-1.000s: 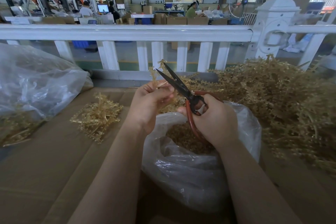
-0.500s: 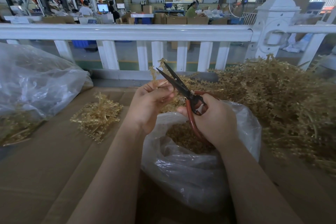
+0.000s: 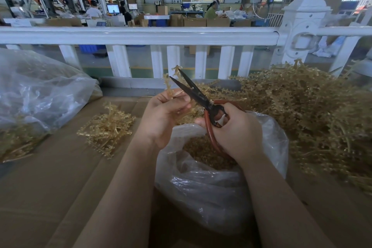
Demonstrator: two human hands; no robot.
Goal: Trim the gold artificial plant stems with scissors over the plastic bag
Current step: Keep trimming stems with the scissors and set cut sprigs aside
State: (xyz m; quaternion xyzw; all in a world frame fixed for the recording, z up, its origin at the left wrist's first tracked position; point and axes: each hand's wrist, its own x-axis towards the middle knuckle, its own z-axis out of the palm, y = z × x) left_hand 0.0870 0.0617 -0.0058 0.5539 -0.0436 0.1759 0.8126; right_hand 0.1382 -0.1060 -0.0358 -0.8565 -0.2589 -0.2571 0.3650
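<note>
Single head-worn wide-angle view, looking forward and down, close over cardboard worktop (image 3: 60, 177) (white railing (image 3: 141, 35) beyond)

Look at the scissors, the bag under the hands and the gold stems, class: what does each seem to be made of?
Scissors: dark, dull blades, likely metal; handles glossy red-brown, perhaps a plastic coating.
Plastic bag: thin clear film, crinkled and shiny, so you see the contents through it.
Gold stems: they look like moulded plastic, translucent yellow-gold, with small repeated nubs; the exact plastic can't be told.
</note>
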